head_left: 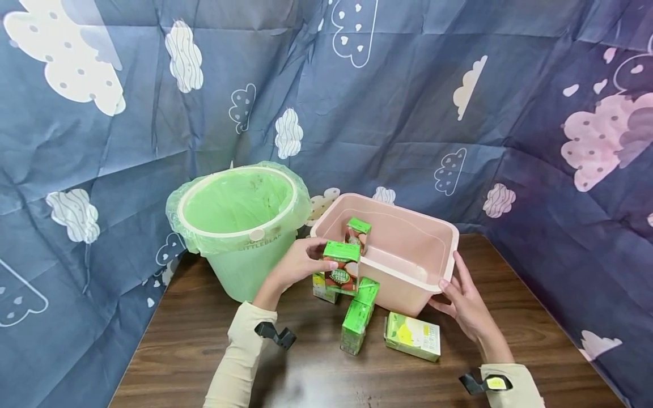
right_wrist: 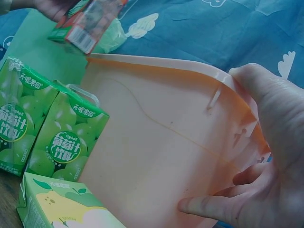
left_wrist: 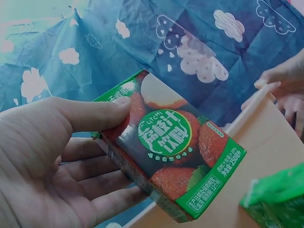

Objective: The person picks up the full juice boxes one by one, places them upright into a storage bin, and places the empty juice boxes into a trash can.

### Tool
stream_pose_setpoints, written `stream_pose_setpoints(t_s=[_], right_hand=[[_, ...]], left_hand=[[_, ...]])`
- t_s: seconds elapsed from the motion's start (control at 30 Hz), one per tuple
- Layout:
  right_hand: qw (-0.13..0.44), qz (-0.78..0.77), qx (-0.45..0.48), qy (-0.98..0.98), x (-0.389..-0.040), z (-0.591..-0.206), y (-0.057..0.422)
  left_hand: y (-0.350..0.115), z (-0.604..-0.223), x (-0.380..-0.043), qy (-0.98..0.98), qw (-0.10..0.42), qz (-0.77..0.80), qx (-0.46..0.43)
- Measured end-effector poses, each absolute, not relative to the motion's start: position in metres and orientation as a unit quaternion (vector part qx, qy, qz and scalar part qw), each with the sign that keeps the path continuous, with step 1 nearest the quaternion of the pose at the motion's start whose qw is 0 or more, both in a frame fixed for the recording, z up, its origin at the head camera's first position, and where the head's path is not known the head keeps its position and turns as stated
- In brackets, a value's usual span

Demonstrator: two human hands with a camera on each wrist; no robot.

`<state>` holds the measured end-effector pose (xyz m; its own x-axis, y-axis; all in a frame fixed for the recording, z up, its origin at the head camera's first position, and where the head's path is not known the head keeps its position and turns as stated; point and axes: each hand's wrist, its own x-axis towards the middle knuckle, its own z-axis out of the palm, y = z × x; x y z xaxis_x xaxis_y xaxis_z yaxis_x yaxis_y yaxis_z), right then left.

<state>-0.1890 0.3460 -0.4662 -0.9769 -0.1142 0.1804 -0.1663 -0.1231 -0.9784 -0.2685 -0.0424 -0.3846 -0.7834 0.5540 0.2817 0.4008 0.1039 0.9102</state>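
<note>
My left hand (head_left: 297, 266) holds a red and green litchi juice box (head_left: 342, 275), thumb on its front and fingers behind, just in front of a pink plastic bin (head_left: 408, 226). My right hand (head_left: 469, 309) grips the bin's right end, thumb at the rim and fingers against the outer wall. Inside the bin, at its left end, is another red and green juice box (head_left: 359, 228). Two green grape juice boxes (right_wrist: 61, 142) stand close together in front of the bin. A yellow-green juice box (head_left: 413, 338) lies flat beside them, and another carton (head_left: 322, 290) is partly hidden behind my held box.
A light green trash can (head_left: 245, 272) with a green liner stands left of the bin. Everything sits on a dark wooden table (head_left: 178, 362). Blue cloth (head_left: 398, 124) with cloud prints hangs behind and along the sides.
</note>
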Motion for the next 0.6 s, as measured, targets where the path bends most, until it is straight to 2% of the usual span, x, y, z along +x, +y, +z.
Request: stream_pose_setpoints(t_s=[0.33, 0.6], right_hand=[[0.012, 0.743, 0.11, -0.66, -0.191, -0.467, 0.34], [0.022, 0.736, 0.112, -0.667, -0.185, -0.467, 0.343]], left_hand=[[-0.031, -0.365, -0.284, 0.739, 0.069, 0.579, 0.337], [-0.018, -0.362, -0.296, 0.717, 0.099, 0.604, 0.334]])
